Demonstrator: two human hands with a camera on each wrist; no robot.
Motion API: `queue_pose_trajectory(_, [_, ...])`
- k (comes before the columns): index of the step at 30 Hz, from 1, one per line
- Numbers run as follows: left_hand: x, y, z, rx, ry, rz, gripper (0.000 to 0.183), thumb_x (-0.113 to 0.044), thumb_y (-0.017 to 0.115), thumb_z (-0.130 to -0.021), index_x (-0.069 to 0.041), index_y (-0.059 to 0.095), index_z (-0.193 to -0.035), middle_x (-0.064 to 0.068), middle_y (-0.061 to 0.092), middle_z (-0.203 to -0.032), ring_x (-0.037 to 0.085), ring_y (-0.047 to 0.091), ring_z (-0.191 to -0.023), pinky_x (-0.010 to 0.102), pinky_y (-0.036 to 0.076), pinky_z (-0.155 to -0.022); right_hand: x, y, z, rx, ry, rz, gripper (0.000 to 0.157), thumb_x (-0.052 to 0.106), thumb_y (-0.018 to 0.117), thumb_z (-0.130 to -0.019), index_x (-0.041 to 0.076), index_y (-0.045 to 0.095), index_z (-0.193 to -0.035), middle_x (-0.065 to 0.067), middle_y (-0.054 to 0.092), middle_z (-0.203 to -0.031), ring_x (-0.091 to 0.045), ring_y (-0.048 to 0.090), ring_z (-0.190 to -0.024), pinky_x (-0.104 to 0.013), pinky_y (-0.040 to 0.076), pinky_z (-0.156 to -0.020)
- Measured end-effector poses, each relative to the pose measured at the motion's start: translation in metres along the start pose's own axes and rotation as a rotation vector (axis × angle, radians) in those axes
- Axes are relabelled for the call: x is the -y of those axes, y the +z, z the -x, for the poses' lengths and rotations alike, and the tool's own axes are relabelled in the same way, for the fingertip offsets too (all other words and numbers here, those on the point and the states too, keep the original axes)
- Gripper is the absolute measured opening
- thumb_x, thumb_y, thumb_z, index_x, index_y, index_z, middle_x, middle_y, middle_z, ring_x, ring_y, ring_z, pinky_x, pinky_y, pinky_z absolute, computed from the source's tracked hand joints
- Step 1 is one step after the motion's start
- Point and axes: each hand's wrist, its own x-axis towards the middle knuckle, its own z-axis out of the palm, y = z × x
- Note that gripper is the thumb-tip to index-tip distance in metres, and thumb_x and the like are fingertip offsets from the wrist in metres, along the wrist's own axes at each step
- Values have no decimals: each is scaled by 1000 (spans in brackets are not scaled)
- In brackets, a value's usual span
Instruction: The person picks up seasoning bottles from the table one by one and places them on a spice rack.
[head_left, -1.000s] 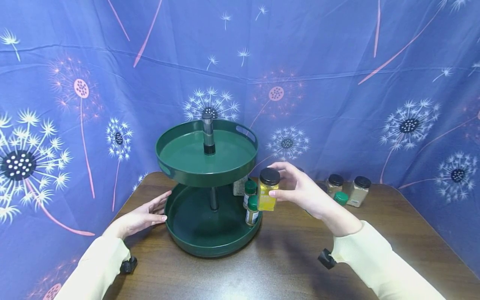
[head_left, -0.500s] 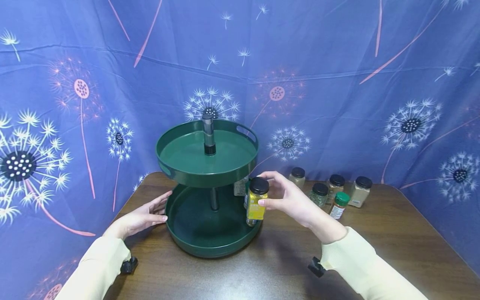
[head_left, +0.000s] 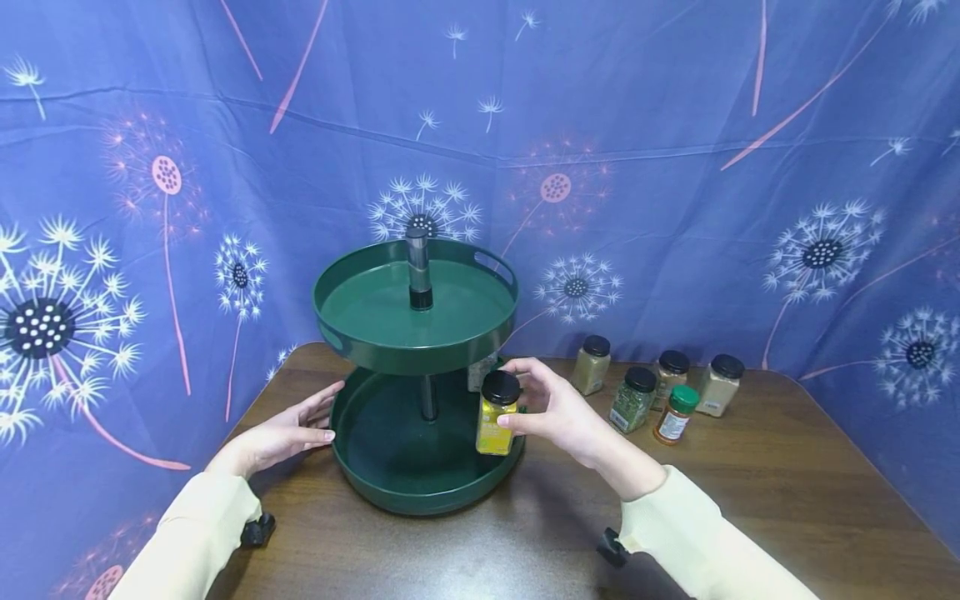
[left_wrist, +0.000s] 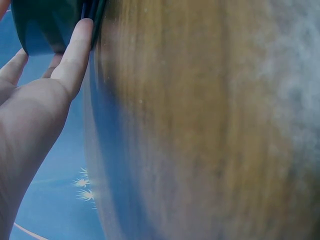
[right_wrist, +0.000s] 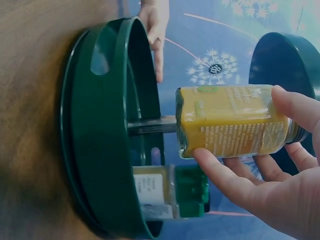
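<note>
My right hand (head_left: 558,417) holds a glass spice jar (head_left: 493,427) of yellow powder with a black lid, thumb on one side and fingers on the other. The jar is upright over the right part of the lower tray (head_left: 420,498) of a green two-tier turntable; the right wrist view shows its base above the tray's rim. Beside it, a green-lidded spice jar (right_wrist: 192,191) stands inside that tray. My left hand (head_left: 281,435) touches the lower tray's left side with extended fingers, as the left wrist view also shows.
The upper tray (head_left: 382,321) overhangs the lower one around a central post (head_left: 418,271). A greyish jar (head_left: 480,372) stands at the lower tray's back right. On the wooden table (head_left: 750,500) at right are several spice jars, including a green-flake jar (head_left: 632,404) and a green-capped one (head_left: 673,423).
My right hand has carried the yellow spice jar left and down, from beside the turntable to over the lower tray, covering the green-lidded jars in the head view. The left hand has stayed still.
</note>
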Motion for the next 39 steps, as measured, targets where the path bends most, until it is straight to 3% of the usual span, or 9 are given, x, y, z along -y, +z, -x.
queue_pose_trajectory(4, [-1,1,1,1,0,4,85,1,52,-93,-13,-8,-152,19,-16,-156,43,-10,-140,21,43,-95,-6,5,-2,17,-8,14,57,2,74,-78,10,47,-127,-17,55,-118,-27,59,-96,-49,53,-72])
queue_pose_trajectory(10, [-2,1,1,0,-2,-1,85,1,52,-94,-15,-8,-152,19,-16,-156,43,-10,-140,22,43,-95,-16,11,-5,20,-48,71,55,5,75,-78,7,49,-126,-17,58,-117,-29,59,-100,-37,52,-77])
queue_pose_trajectory(15, [0,0,1,1,0,-5,85,0,52,-94,-14,-9,-152,19,-17,-155,44,-11,-140,22,43,-95,-22,15,-7,15,-61,82,55,5,75,-78,6,50,-126,-16,58,-116,-30,60,-102,-34,51,-80])
queue_pose_trajectory(20, [1,0,0,-2,-9,-12,85,-1,52,-94,-17,-7,-152,16,-17,-156,42,-9,-141,22,43,-95,-27,19,-6,25,-55,83,55,6,76,-77,8,51,-126,-14,58,-115,-28,61,-100,-40,51,-82])
queue_pose_trajectory(26, [1,-1,0,-14,-23,-21,86,-2,53,-94,-18,-7,-152,14,-15,-157,40,-7,-142,24,43,-96,-37,25,-6,33,-107,141,54,6,77,-77,7,52,-125,-14,60,-112,-26,60,-100,-46,47,-89])
queue_pose_trajectory(34, [1,1,0,-4,2,-14,85,1,52,-94,-12,-9,-151,18,-18,-155,44,-12,-140,23,43,-95,-47,28,-6,36,-121,149,54,2,77,-75,9,53,-123,-12,61,-111,-23,63,-96,-40,51,-85])
queue_pose_trajectory(39, [0,1,0,-11,-18,-13,85,-1,53,-94,-14,-9,-152,16,-18,-156,42,-10,-141,23,43,-95,-50,30,-4,48,-118,160,55,2,77,-75,10,52,-123,-12,61,-113,-24,64,-96,-39,52,-82])
